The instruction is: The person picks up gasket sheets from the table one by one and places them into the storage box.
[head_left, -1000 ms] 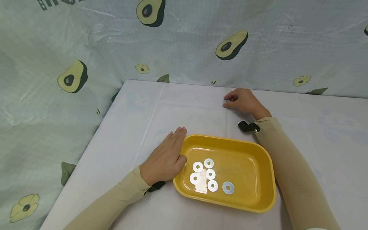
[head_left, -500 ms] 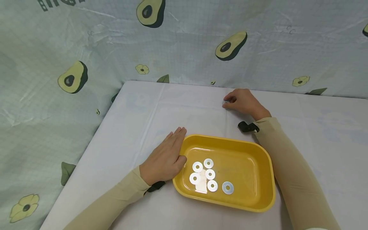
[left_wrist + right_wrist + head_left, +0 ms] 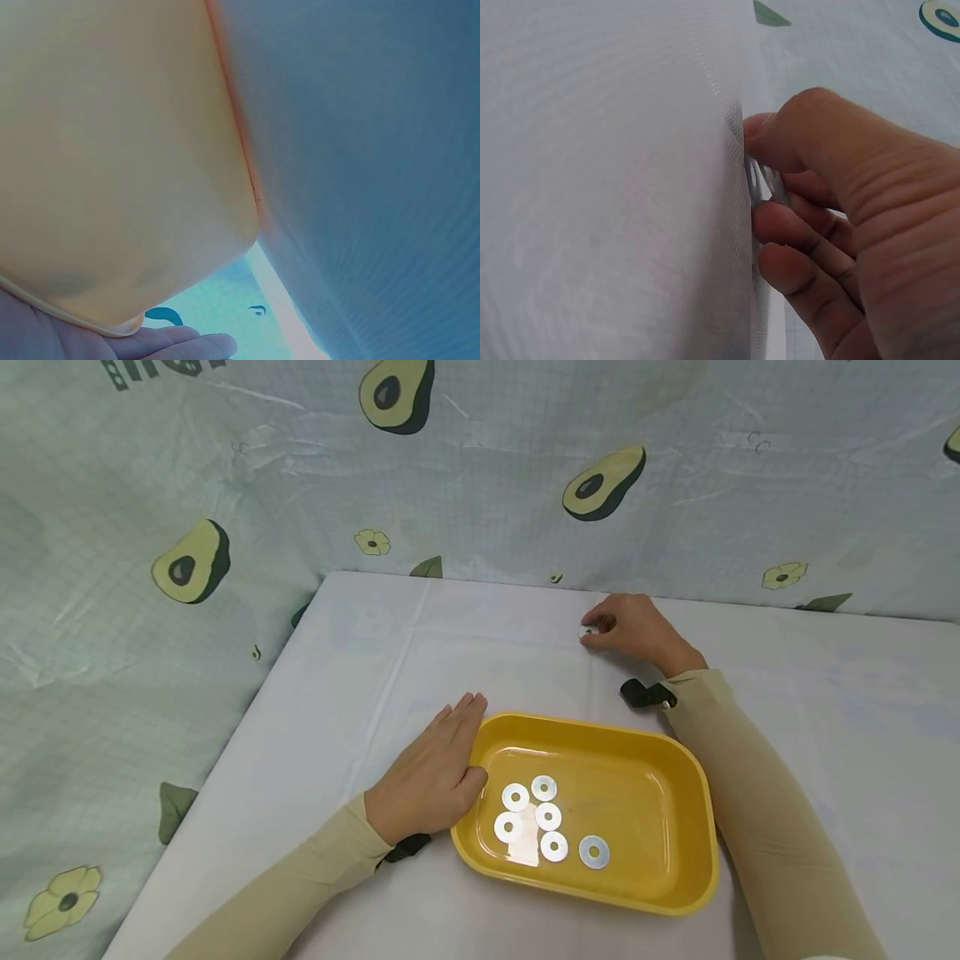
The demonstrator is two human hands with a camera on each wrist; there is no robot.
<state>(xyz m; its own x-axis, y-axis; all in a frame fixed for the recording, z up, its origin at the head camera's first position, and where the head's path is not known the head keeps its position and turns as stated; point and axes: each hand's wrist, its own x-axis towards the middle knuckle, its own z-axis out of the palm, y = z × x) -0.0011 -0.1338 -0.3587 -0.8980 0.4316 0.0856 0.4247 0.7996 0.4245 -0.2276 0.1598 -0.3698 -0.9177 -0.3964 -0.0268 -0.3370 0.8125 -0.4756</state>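
Observation:
In the head view my right hand (image 3: 636, 628) is at the back of the table, its thumb and fingertips pinching a small metal washer (image 3: 588, 631). The right wrist view shows the metal edge of the washer (image 3: 771, 182) between thumb and fingers, close against the white cloth; fingers hide the rest. My left hand (image 3: 431, 768) lies along the left side of a yellow tray (image 3: 637, 906), fingers straight and thumb at the rim. Several flat washers (image 3: 554, 846) lie in the tray's left half and middle. The left wrist view shows the tray's outer wall (image 3: 120, 150) above the hand.
White cloth (image 3: 330, 693) covers the table. A pale curtain (image 3: 480, 468) printed with avocados hangs along the back and left edges. Black wrist cameras sit at the right sleeve (image 3: 647, 692) and under the left wrist. The right forearm passes beside the tray's right end.
The right hand stays almost in place while the washer in its fingers changes tilt and shows more of its face now. The left hand and the tray have not visibly moved.

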